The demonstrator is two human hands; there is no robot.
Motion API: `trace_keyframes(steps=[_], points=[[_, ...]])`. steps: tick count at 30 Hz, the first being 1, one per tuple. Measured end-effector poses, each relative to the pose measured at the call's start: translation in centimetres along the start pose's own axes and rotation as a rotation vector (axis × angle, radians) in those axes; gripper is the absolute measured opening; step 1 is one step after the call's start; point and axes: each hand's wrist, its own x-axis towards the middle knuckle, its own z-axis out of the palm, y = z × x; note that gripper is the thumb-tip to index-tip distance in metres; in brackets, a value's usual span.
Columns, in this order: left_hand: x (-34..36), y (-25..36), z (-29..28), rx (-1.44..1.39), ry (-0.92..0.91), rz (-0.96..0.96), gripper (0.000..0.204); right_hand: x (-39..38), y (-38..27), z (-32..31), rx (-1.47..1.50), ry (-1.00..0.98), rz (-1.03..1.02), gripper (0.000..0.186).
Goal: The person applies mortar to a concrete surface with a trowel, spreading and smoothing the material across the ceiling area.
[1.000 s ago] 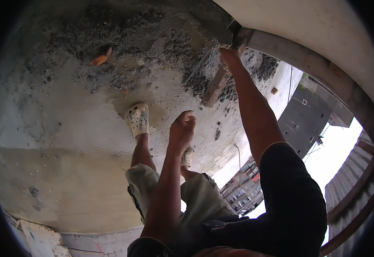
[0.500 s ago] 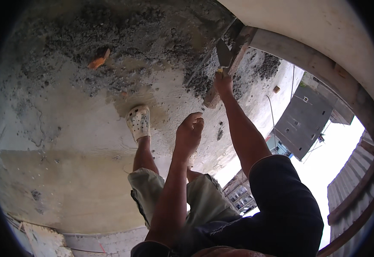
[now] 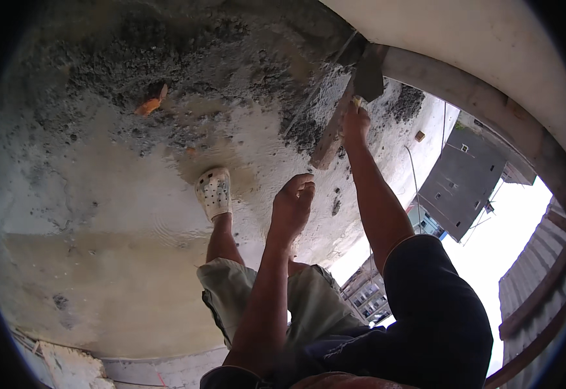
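Stretched out toward the far right, my right hand (image 3: 355,122) is closed round the handle of a trowel (image 3: 369,79). Its dark pointed blade lies over the far end of a long straight bar (image 3: 330,144) and near the foot of the wall. The bar rests on the floor amid wet grey mortar (image 3: 306,126), just left of the right hand. My left hand (image 3: 293,206) hangs nearer to me, short of the bar's near end, with its fingers curled in. Nothing shows in it, though its palm is hidden.
Rough mortar (image 3: 186,61) covers the far floor, with an orange brick piece (image 3: 152,100) on it. My foot in a pale clog (image 3: 214,193) stands on wet concrete (image 3: 101,272). The floor's edge runs along the right, with buildings (image 3: 455,181) beyond. A pale wall (image 3: 490,45) rises at far right.
My right hand has moved slightly right with the trowel. The blade has swung from the bar's left side across to its right, showing more of its flat face. The left hand has barely shifted.
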Motion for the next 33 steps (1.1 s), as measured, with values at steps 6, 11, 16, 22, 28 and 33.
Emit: trace_keyframes(steps=[6, 11, 16, 22, 28, 33], points=[[1.0, 2.3, 3.0, -0.097, -0.071, 0.063, 0.033, -7.2, 1.8, -4.1, -0.126, -0.159, -0.021, 0.022], [1.2, 1.3, 1.9, -0.012, 0.071, 0.005, 0.031, -10.5, -2.5, 3.5, 0.312, -0.121, 0.209, 0.024], [1.1, 1.0, 1.1, -0.006, 0.257, 0.079, 0.027, -7.1, -3.3, 5.4, 0.740, -0.081, 0.292, 0.029], [1.1, 1.4, 1.6, 0.111, 0.230, 0.119, 0.028, 6.7, -2.9, 1.1, 1.059, -0.198, 0.309, 0.018], [0.6, 1.0, 2.1, 0.140, 0.191, 0.081, 0.027, 11.5, -3.2, -1.2, 1.082, -0.325, 0.405, 0.012], [0.6, 1.4, 3.0, 0.129, 0.146, 0.047, 0.028, 15.1, -4.7, -2.6, 0.953, -0.259, 0.343, 0.014]])
